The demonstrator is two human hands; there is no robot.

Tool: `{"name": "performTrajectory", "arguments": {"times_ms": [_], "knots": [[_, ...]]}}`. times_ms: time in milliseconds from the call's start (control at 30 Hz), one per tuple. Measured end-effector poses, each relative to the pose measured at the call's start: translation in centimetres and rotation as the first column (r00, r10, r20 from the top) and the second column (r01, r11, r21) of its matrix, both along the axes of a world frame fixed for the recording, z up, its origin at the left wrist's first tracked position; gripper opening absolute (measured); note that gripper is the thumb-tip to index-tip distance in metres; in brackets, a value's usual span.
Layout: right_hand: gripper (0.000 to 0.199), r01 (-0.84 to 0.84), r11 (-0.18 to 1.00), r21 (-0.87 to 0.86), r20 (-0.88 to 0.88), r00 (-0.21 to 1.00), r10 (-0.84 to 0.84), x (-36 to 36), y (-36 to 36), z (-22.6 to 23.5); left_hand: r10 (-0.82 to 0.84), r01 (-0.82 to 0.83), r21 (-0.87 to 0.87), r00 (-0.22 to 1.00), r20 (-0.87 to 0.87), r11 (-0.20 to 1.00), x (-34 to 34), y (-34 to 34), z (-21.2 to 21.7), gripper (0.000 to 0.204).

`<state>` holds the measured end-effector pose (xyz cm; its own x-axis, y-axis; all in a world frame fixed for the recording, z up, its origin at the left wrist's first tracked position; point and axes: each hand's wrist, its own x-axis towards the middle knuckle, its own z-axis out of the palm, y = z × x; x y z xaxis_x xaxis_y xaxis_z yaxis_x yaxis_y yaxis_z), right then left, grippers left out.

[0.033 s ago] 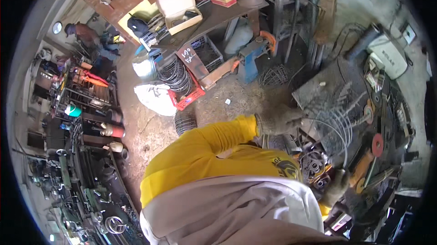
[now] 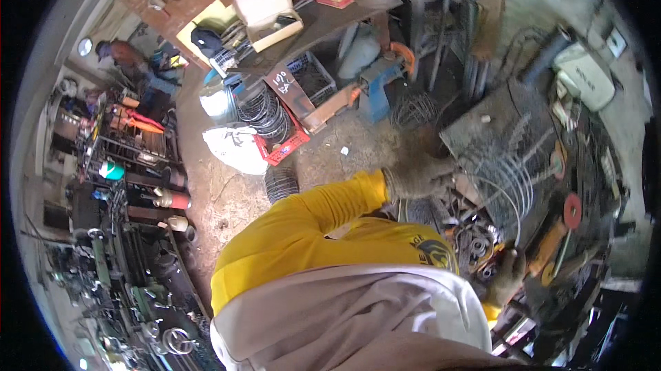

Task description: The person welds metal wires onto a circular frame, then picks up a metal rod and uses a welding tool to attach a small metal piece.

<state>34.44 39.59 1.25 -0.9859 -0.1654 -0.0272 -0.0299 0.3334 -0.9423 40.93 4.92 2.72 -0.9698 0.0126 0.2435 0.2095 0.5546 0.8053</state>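
My left hand (image 2: 421, 179), in a dark grey-brown work glove, reaches right from a yellow sleeve to the workbench's near edge. Its fingers are curled at one end of a coil of wire (image 2: 527, 192), several pale loops that arc over the dark metal bench top (image 2: 475, 130). At the lower end of the loops, my right hand (image 2: 506, 276), gloved alike, closes around the wire. The fingertips of both hands are blurred. Beneath the wire lies a pile of metal rings and small parts (image 2: 475, 243).
An angle grinder with a red disc (image 2: 571, 211) lies right of my right hand. Across the floor stand a red crate (image 2: 286, 149) holding wire coils, a white sack (image 2: 234, 147) and a blue machine (image 2: 377, 95). Another person (image 2: 124, 61) is at the far left.
My right hand has shifted slightly left and up, with the lower end of the wire loops. My left hand stays in nearly the same place.
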Motion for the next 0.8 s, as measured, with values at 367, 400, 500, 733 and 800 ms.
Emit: {"name": "performTrajectory", "arguments": {"times_ms": [367,400,500,733,800], "knots": [[0.024,0.047,0.999,-0.015,0.002,0.999,-0.047,-1.0,0.5,-5.2,0.038,-0.084,0.175,0.966,0.255,0.981,-1.5,0.3,-5.4,0.035],[0.025,0.079,0.997,0.018,-0.015,0.997,-0.079,-0.9,0.4,-5.2,0.055,-0.122,0.252,0.964,0.259,0.96,-1.7,0.4,-5.7,0.036],[0.027,0.132,0.99,0.052,-0.051,0.99,-0.129,-0.5,0.2,-6.4,0.062,-0.163,0.29,0.942,0.329,0.943,-2.3,0.2,-6.7,0.035],[0.026,0.134,0.991,0.028,0.008,0.991,-0.135,0.1,-2.8,-4.7,0.239,-0.24,-0.012,0.964,0.119,0.971,-3.1,-2.2,-7.1,0.026],[0.025,0.135,0.991,0.005,0.036,0.99,-0.135,0.1,-3.6,-4.7,0.222,-0.219,-0.045,0.972,0.081,0.975,-3.8,-2.6,-6.3,0.027]]}}
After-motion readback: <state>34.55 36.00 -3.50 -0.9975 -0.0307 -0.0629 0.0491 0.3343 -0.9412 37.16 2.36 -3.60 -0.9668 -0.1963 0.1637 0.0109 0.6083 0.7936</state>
